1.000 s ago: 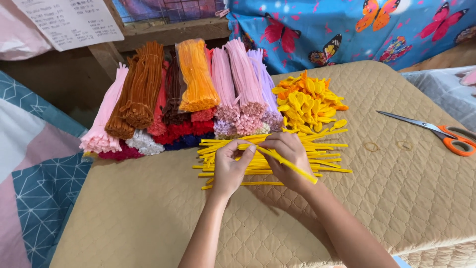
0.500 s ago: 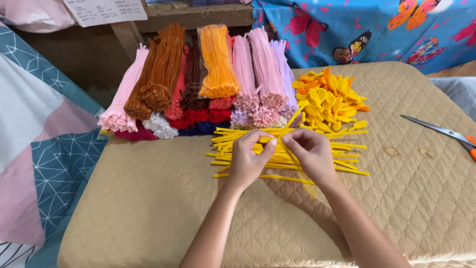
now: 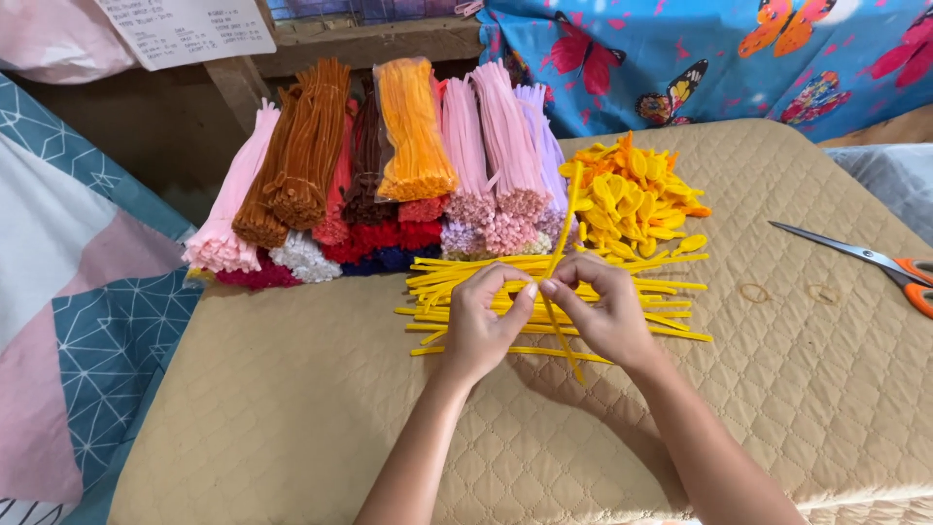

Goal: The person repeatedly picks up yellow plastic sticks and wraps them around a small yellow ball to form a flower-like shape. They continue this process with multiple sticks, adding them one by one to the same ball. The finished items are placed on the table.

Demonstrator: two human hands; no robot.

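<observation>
My left hand (image 3: pixel 481 326) and my right hand (image 3: pixel 607 311) meet fingertip to fingertip over a loose heap of yellow pipe cleaners (image 3: pixel 466 282) on the tan quilted cushion (image 3: pixel 292 408). Together they pinch one yellow pipe cleaner (image 3: pixel 567 209), which stands nearly upright between them, running from above the heap down past my right palm. A pile of yellow and orange bent petal shapes (image 3: pixel 637 199) lies just beyond my right hand.
Bundles of pipe cleaners (image 3: pixel 389 165) in pink, brown, orange, red, white and lilac lie at the cushion's back edge. Orange-handled scissors (image 3: pixel 870 262) and two rubber bands (image 3: pixel 753 292) lie at right. Patterned bedding (image 3: pixel 78 311) is at left, butterfly fabric (image 3: pixel 700 58) behind.
The single pipe cleaner has swung from lying slanted across my right hand to standing nearly upright, now pinched by both hands close together over the heap.
</observation>
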